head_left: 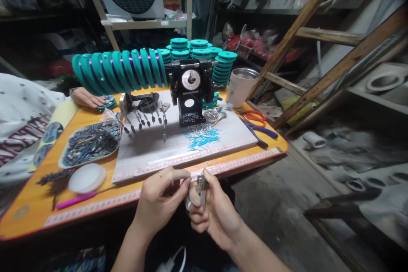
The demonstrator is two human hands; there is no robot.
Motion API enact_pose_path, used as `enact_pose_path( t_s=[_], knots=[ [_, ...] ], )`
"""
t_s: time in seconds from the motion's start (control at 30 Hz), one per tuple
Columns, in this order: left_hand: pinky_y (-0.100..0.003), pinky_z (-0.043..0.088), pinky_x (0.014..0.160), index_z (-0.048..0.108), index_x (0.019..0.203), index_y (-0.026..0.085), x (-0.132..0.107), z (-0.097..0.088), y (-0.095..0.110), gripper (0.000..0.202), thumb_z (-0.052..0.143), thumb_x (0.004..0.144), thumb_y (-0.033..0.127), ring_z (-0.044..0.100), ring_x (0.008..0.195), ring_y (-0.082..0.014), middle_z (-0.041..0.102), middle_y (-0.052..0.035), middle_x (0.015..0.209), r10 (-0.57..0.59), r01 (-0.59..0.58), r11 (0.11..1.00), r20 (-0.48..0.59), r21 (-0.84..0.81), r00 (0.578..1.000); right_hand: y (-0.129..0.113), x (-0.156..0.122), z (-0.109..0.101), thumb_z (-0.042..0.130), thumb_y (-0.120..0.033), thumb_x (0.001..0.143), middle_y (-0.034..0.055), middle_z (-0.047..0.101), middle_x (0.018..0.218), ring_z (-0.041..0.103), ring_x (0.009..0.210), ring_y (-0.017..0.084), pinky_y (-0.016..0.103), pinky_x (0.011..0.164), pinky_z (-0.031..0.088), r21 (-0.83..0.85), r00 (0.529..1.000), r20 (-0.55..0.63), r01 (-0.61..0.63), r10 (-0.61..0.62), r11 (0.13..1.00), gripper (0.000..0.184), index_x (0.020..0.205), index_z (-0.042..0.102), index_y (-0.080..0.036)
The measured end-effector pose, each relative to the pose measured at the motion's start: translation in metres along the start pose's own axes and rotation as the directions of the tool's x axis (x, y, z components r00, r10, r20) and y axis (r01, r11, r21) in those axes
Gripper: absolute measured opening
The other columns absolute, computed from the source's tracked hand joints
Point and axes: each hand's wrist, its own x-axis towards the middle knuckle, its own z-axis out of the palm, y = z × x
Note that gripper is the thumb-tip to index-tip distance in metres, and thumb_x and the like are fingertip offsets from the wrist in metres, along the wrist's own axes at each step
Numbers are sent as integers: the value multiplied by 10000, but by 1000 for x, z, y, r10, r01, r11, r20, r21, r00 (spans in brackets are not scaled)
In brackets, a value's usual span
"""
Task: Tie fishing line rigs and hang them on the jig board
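Observation:
Just in front of the table's near edge, my two hands are close together. My right hand (212,210) is wrapped round a lighter (200,187), its metal top pointing up and most of its body hidden by the fingers. To its left, my left hand (162,195), with a ring on one finger, is closed in a pinch close to the lighter's top. Whatever lies between its fingertips is too small to make out. Beyond the hands, small blue tube pieces (204,137) and silver beads (199,128) are scattered on the white board (143,159).
A black winding machine (193,89) carries a row of teal spools (121,68). More stacked spools (199,53), a cup (242,87), pliers (259,131) and orange scissors (255,115) stand or lie around it. At left are a parts tray (91,142) and another person's hand (87,97).

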Motion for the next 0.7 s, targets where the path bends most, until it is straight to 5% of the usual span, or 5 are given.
enact_pose_path(
  t_s=[0.27,0.37,0.43,0.47,0.7],
  knots=[
    [-93,424,585,657,928,208,2,-2,0,157,664,834,83,546,601,0,658,49,749,1,-1,1000,-24,2,1000,-7,-28,-2,418,-868,811,-33,385,650,293,491,8,124,450,228,-144,973,15,229,-229,963,734,768,488,-139],
    [-89,455,608,655,913,210,3,-3,0,137,663,837,97,606,647,-10,688,45,783,-28,28,1000,-33,-11,999,-36,-44,-16,340,-688,971,31,569,887,527,701,79,209,651,461,-702,664,-32,516,-747,490,563,1130,579,-204],
    [-81,465,606,658,890,208,4,-4,2,103,660,842,117,643,680,-17,700,44,785,-73,73,997,-46,-15,996,-66,-46,-30,341,-543,1025,55,623,1096,604,943,140,296,857,492,-979,361,128,196,-924,-59,432,1266,552,-253],
    [-77,469,604,662,876,206,4,-5,2,80,659,847,132,658,699,-22,705,41,783,-99,98,995,-55,-20,994,-82,-44,-37,331,-505,1031,63,628,1161,608,1032,180,351,920,483,-969,304,222,-33,-926,-243,416,1279,554,-255],
    [-27,518,721,682,819,201,6,-12,6,43,660,855,195,692,763,-13,729,46,808,-266,249,958,-127,-141,955,-138,-9,-49,571,-403,934,160,652,1041,549,1098,349,587,995,407,-877,245,360,-241,-900,-416,325,1069,708,-141]
  ],
)
